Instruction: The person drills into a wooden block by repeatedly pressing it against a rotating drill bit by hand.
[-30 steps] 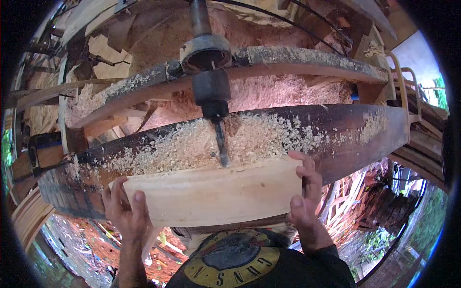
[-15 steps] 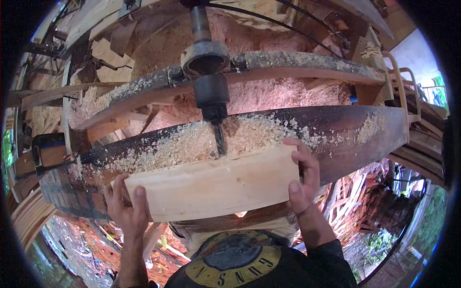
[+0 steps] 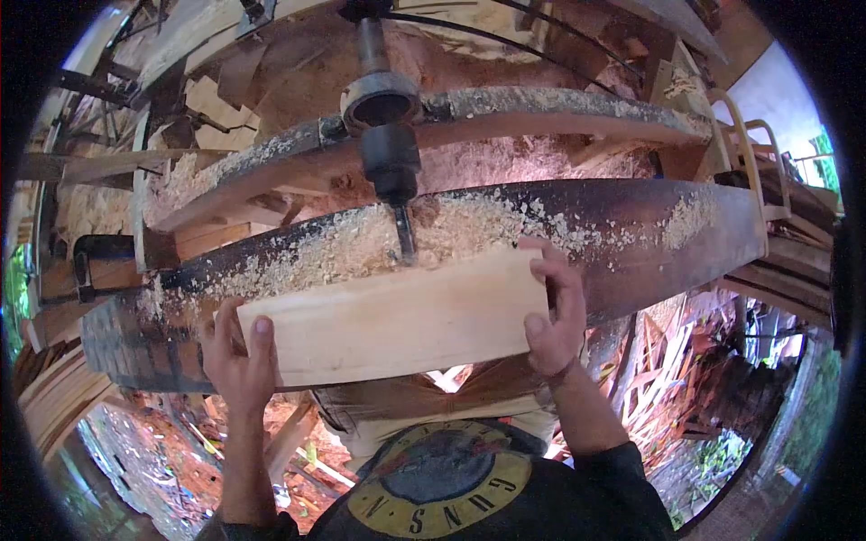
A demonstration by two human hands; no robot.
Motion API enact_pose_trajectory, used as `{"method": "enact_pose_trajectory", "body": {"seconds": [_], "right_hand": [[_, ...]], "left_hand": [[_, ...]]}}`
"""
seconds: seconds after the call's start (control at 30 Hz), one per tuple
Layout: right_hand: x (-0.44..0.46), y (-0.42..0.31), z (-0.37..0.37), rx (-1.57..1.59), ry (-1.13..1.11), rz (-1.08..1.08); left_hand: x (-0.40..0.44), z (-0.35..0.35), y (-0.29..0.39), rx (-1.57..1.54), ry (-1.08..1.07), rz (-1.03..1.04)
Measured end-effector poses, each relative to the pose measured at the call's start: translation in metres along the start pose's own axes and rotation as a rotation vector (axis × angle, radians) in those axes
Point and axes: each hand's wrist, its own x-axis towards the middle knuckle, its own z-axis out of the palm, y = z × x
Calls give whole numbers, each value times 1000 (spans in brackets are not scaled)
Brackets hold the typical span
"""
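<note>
Both my hands grip a pale wooden board (image 3: 401, 320) by its two short ends. My left hand (image 3: 242, 356) has its thumb on the near face and its fingers round the left end. At the right end my right hand (image 3: 557, 316) does the same, fingers bent over the edge. Just beyond the board's far edge points a drill bit (image 3: 405, 236), held in a black chuck (image 3: 391, 162). Whether the bit touches the wood I cannot tell. Under the board lies a dark work table (image 3: 631, 225) strewn with wood chips (image 3: 343, 243).
A curved wooden beam (image 3: 541, 113) covered in dust runs behind the chuck. A black clamp (image 3: 95, 261) sits at the table's left end, and a bent tan tube frame (image 3: 744, 135) stands at the right. Scrap wood (image 3: 667, 370) litters the ground below.
The whole view has shifted, so table, chuck and board appear higher. Both hands still grip the board's ends, and its tilt is slightly steeper, right end up.
</note>
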Motion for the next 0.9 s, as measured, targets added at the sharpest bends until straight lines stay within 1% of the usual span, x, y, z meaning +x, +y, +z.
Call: {"method": "enact_pose_trajectory", "body": {"seconds": [0.13,0.3,0.37,0.53,0.63,0.77,0.9], "right_hand": [[-26,-18,-1,-49,11,17],[-48,-23,-2,-12,24,45],[-49,-27,-1,-2,36,87],[-46,-25,-1,-24,49,51],[-45,-26,-1,-21,59,70],[-42,-27,-6,-92,34,80],[-40,-26,-7,-67,37,98]], "left_hand": [[-6,-1,-6,15,-27,-11],[-6,-4,-2,20,-83,-31],[-4,-4,-3,24,-92,-15],[0,-5,7,77,-112,18],[0,-2,8,-6,-126,-50],[1,-2,8,-10,-145,-28],[2,-1,8,-1,-149,-25]]}}
